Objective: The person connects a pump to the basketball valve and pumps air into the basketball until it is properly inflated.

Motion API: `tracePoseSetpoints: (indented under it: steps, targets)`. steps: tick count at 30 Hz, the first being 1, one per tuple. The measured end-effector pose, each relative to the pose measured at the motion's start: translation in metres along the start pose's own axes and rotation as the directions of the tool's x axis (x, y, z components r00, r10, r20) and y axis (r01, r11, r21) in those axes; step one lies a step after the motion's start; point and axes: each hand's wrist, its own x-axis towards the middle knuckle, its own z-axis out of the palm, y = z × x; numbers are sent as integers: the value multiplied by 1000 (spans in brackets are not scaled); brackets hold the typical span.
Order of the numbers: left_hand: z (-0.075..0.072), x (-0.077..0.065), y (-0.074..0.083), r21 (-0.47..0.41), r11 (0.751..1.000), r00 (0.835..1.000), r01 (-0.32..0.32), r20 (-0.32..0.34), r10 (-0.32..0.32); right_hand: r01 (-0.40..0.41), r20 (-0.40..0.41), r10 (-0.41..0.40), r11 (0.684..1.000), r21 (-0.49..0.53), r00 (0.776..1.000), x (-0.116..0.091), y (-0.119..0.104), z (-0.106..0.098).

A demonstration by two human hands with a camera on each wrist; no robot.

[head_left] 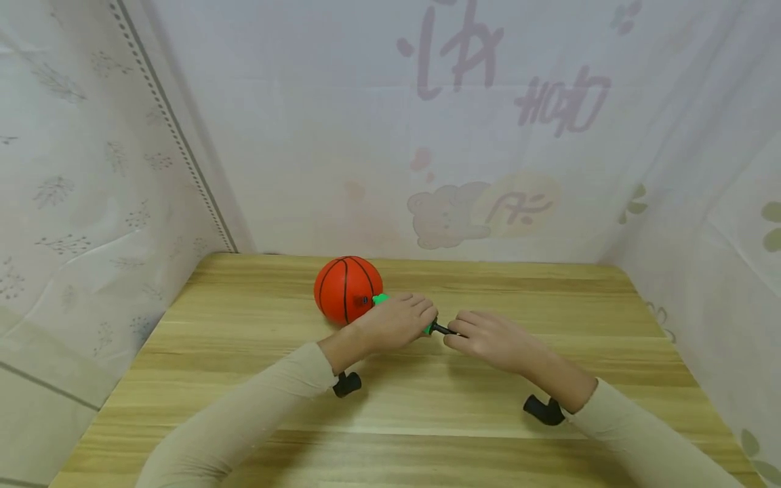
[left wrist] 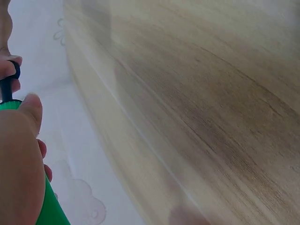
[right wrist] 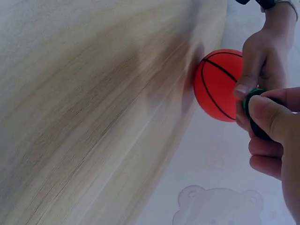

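A red-orange toy basketball [head_left: 337, 288] with black lines sits toward the back of the wooden table. The green end of a hand pump [head_left: 381, 298] is right at the ball's right side. My left hand [head_left: 399, 322] grips the pump's green barrel [left wrist: 50, 211], thumb near its collar. From the barrel's other end a short black rod [head_left: 442, 329] runs to my right hand [head_left: 491, 339], whose thumb and fingers hold the black handle [right wrist: 257, 125]. Most of the barrel is hidden under the left hand in the head view.
The wood-grain table [head_left: 427, 413] ends at a pale printed cloth [head_left: 342, 135] behind, with cloth at both sides too. A black wrist mount [head_left: 348, 384] sits under the left wrist, another black mount [head_left: 545, 411] under the right.
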Motion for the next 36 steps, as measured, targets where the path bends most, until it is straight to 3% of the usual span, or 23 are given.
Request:
tracePoseSetpoints:
  steps: [9, 16, 22, 29, 36]
  targets:
    - [-1, -4, -5, -60, 998, 1000, -16, -14, 15, 44, -52, -45, 999, -9, 998, -14, -1, -10]
    - [1, -4, -5, -20, 999, 999, -42, -24, 42, 33, -7, -33, 999, -8, 999, -42, -10, -26]
    - [1, -7, -6, -32, 999, 999, -39, -11, 39, 26, -14, -26, 1000, 16, 1000, -52, -11, -32]
    - [-1, -6, -7, -35, 999, 999, -35, -4, 35, 12, -16, -11, 998, 56, 1000, -49, -9, -32]
    - [3, -2, -4, -10, 1000, 1000, -24, 13, 25, 10, 7, -11, 998, 68, 1000, -26, -4, -18]
